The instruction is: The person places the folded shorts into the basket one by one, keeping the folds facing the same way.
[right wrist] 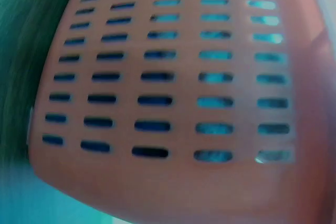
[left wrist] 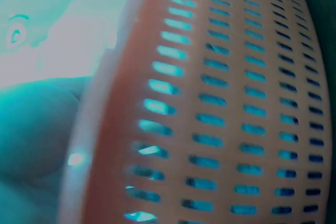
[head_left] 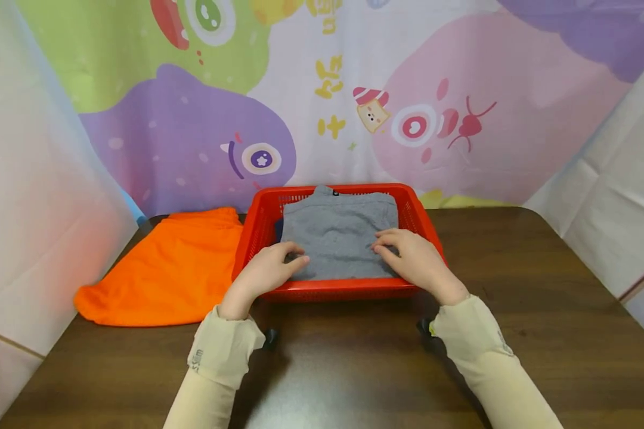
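While grey cloth (head_left: 335,235) nearly hides a navy item (head_left: 278,230), left hand (head_left: 267,267) and right hand (head_left: 414,258) arch loosely, thumbs apart from fingers.

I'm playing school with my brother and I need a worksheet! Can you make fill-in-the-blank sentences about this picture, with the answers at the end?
1. The plastic basket full of little holes is colored ____.
2. The folded garment on top inside the basket is ____.
3. As the person sees it, the orange garment lies on the table to the ____ of the basket.
4. The hand farther from the orange garment is the person's ____ one.

Missing words: red; gray; left; right
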